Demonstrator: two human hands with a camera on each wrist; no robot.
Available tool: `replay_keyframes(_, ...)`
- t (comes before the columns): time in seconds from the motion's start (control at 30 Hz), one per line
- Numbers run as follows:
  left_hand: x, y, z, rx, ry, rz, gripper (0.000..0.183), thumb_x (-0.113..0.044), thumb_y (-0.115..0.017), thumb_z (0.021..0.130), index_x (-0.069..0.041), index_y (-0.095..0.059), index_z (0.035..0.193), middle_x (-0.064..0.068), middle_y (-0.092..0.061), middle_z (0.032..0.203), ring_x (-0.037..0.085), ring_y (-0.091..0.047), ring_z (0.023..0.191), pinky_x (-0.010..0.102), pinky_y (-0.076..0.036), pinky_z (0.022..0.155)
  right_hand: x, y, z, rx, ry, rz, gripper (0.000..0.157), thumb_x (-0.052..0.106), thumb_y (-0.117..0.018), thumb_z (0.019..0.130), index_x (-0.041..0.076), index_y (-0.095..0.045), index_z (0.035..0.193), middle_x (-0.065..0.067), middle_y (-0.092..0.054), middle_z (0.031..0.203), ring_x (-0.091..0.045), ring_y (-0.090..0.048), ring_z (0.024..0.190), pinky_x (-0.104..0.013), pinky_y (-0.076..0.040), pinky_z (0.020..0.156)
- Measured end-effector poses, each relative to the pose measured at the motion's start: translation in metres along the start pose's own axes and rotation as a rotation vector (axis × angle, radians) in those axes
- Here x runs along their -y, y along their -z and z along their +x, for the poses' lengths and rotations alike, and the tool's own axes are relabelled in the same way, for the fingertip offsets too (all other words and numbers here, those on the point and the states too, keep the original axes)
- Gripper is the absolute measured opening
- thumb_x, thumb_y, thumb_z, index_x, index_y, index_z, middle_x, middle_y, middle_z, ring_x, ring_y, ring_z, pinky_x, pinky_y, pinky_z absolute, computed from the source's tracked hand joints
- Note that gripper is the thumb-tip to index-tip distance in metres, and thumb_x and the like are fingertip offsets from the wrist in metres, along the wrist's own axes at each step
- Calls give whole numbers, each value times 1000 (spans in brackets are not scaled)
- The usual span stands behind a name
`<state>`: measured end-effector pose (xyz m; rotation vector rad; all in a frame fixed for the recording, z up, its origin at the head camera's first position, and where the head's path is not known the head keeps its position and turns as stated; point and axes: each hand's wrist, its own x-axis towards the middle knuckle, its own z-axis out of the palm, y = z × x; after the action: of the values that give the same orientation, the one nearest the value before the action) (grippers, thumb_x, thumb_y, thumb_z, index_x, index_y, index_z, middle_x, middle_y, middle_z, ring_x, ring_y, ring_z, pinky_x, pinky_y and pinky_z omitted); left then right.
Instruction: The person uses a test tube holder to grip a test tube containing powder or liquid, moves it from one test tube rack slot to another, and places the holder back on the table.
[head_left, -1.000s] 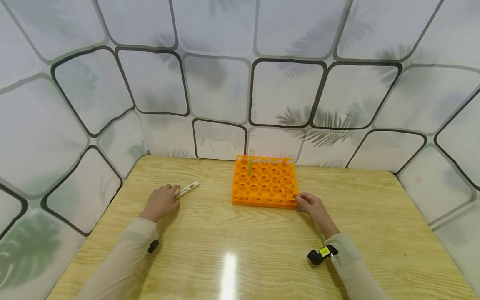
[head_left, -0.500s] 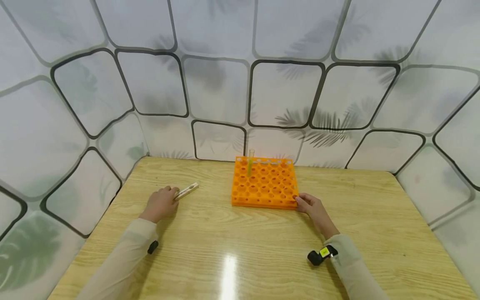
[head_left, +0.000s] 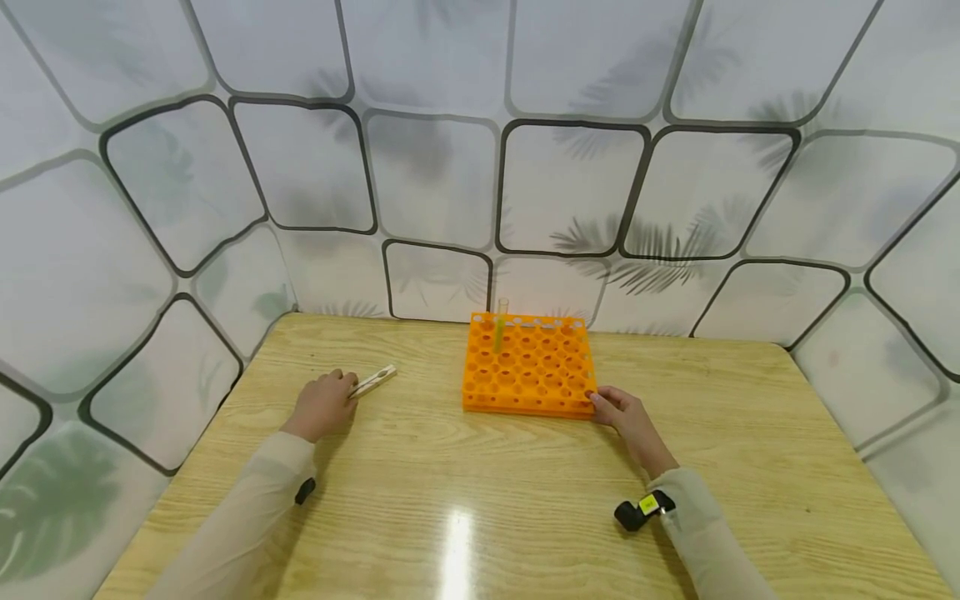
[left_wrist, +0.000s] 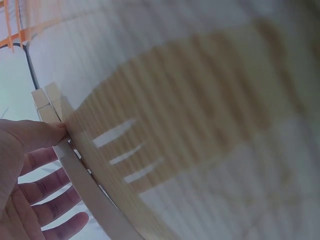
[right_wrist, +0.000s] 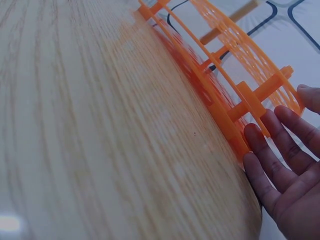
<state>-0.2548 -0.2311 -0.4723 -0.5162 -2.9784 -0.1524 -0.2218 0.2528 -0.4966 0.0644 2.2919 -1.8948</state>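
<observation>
Wooden clamp [head_left: 375, 381], one: left part of the tabletop [head_left: 450, 475], long axis slanting far and right towards orange rack [head_left: 528, 404]; near end pinched between thumb and fingers of left hand [head_left: 322, 406]; rack lying right of the clamp, apart, right hand [head_left: 628, 418] nearer, fingers extended, touching its near right corner; clear tube [head_left: 500, 333], one, standing in rack's far left part

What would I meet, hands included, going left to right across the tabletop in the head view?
Left hand → wooden test tube clamp → orange test tube rack → right hand.
</observation>
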Motion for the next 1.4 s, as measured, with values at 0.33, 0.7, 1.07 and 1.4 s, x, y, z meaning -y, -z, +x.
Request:
replay_keyframes(0.33,1,0,1,13,-13,9,16,-12,-69,84,-4,-56,90,9,-53,74,21,-51,59,35,-42,49,2,0,0,2,-6,13,44,32,-53,96,-6,-50,119,13,-59,101,5,-59,88,-19,-52,79)
replay_keyframes(0.7,3,-4,2,21,-16,16,15,-12,-68,85,-3,-56,89,9,-54,73,22,-51,59,35,-43,49,-1,1,1,7,1,17,44,31,-53,97,-6,-50,120,15,-59,100,4,-60,87,-19,-52,79)
replay_keyframes(1.07,2,-3,1,7,-13,-1,15,-11,-68,84,-3,-56,89,9,-54,73,23,-52,59,36,-43,49,2,0,-1,11,11,32,44,30,-53,97,-8,-50,119,15,-60,99,4,-60,87,-19,-52,79)
replay_keyframes(1.4,4,-4,0,5,-20,-19,14,-10,-67,85,-2,-56,90,10,-55,73,22,-52,58,36,-43,48,-2,0,0,16,15,31,43,30,-52,97,-6,-50,120,17,-59,98,4,-60,88,-20,-52,79)
